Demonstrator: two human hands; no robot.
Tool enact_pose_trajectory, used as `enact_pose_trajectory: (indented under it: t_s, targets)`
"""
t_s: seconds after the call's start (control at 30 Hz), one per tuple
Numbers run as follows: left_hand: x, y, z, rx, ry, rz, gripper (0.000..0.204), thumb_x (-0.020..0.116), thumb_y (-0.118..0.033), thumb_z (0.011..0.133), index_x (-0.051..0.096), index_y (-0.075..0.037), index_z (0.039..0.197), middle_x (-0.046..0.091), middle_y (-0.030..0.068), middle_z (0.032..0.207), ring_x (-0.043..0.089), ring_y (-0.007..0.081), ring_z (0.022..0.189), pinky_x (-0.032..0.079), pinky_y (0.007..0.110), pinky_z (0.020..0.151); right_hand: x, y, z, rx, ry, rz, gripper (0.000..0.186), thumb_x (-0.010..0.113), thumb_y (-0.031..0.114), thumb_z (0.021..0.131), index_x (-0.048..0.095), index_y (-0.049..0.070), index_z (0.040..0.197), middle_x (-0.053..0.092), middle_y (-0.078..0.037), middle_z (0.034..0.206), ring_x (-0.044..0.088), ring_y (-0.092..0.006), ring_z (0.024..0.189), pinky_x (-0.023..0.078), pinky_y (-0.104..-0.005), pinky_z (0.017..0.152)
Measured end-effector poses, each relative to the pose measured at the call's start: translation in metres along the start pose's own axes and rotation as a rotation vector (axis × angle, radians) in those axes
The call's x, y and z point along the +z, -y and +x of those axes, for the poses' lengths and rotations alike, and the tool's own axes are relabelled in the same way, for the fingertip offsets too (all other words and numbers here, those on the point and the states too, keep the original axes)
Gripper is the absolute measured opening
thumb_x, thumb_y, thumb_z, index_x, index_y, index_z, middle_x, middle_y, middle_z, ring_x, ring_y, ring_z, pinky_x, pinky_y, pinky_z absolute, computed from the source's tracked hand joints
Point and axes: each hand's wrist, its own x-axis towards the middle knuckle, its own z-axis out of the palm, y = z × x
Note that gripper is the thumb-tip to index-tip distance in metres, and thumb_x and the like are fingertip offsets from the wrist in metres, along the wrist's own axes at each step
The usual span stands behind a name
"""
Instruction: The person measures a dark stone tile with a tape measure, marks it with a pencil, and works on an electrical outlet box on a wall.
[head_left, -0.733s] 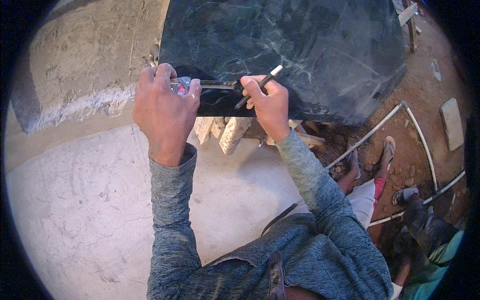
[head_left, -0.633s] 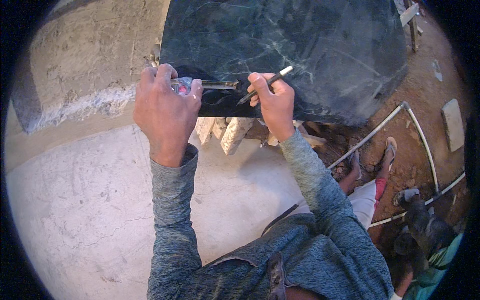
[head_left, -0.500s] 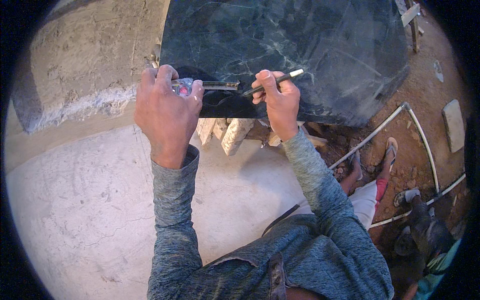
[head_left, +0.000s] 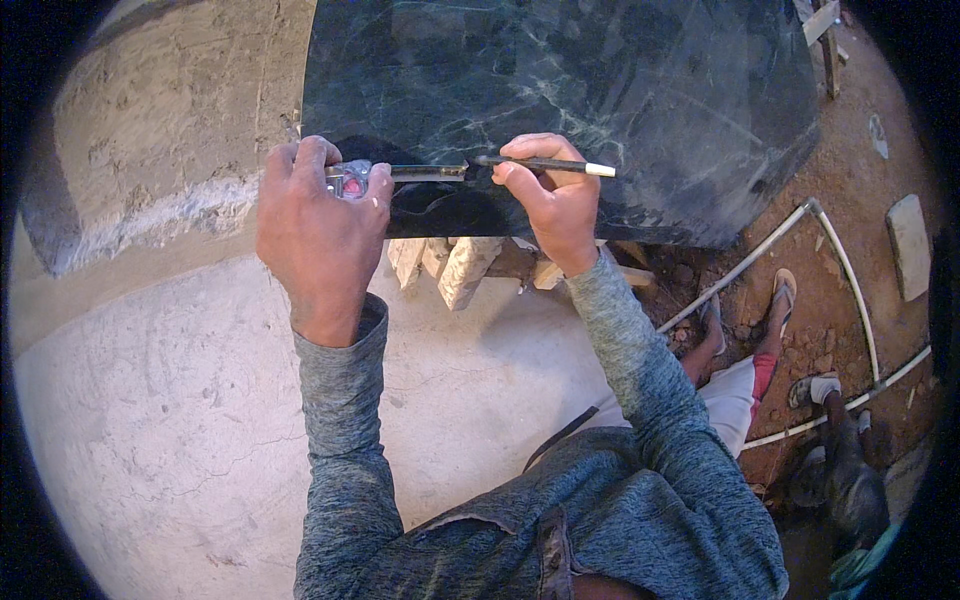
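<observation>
My left hand [head_left: 322,225] is closed on a clear-cased tape measure [head_left: 348,181] at the near edge of a dark green veined stone slab [head_left: 650,90]. Its short extended blade [head_left: 428,172] lies rightward across the slab. My right hand [head_left: 552,215] grips a black marker [head_left: 535,162] with a white end, held almost level, its tip beside the blade's end. I cannot tell whether the tip touches the stone.
Wooden pieces [head_left: 467,268] support the slab. A pale concrete floor [head_left: 150,400] lies below, a rough plastered ledge [head_left: 150,120] at left. White pipes [head_left: 760,252] and a loose block [head_left: 908,247] lie on red dirt. Another person's dark-clad leg [head_left: 855,490] is at lower right.
My right hand has turned the marker from steeply slanted to nearly horizontal, its tip moving up toward the blade's end. My left hand and the tape have shifted slightly left. The other person's leg has shifted.
</observation>
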Motion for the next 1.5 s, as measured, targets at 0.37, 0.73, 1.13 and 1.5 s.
enact_pose_trajectory:
  t_s: [0.37,0.73,1.13,1.5]
  targets:
    - [0.0,-0.002,0.002,-0.01,0.014,0.016,0.032,0.084,-0.026,0.068,0.067,-0.009,0.088,0.062,0.0083,0.094,0.065,0.0283,0.084,0.052,0.039,0.07,0.006,0.003,0.005,-0.118,0.033,-0.076,0.013,0.07,-0.003,0.081,0.063,0.003,0.091,0.064,-0.007,0.095,0.065,-0.0143,0.085,0.054,-0.0279,0.075]
    - [0.001,-0.003,0.002,-0.001,0.004,0.01,0.032,0.085,-0.026,0.068,0.067,-0.009,0.088,0.061,0.0081,0.092,0.064,0.0278,0.082,0.051,0.039,0.07,0.005,0.004,0.009,-0.119,-0.01,-0.071,0.012,0.07,-0.002,0.081,0.063,0.004,0.089,0.065,-0.008,0.093,0.065,-0.0156,0.085,0.054,-0.029,0.075]
    - [0.002,-0.002,0.003,0.004,0.011,0.011,0.031,0.085,-0.025,0.068,0.067,-0.008,0.087,0.062,0.0082,0.094,0.064,0.0281,0.082,0.051,0.039,0.07,0.006,0.003,0.011,-0.177,0.011,-0.078,0.011,0.067,-0.004,0.081,0.062,0.003,0.089,0.064,-0.008,0.095,0.065,-0.0154,0.084,0.055,-0.0281,0.073]
    - [-0.001,-0.004,0.003,-0.004,0.006,0.004,0.031,0.085,-0.024,0.068,0.067,-0.008,0.088,0.062,0.008,0.096,0.064,0.0288,0.085,0.052,0.039,0.072,0.007,0.005,0.019,-0.147,-0.04,0.03,0.012,0.069,-0.004,0.081,0.063,0.003,0.089,0.063,-0.008,0.098,0.064,-0.0138,0.086,0.055,-0.0274,0.073]
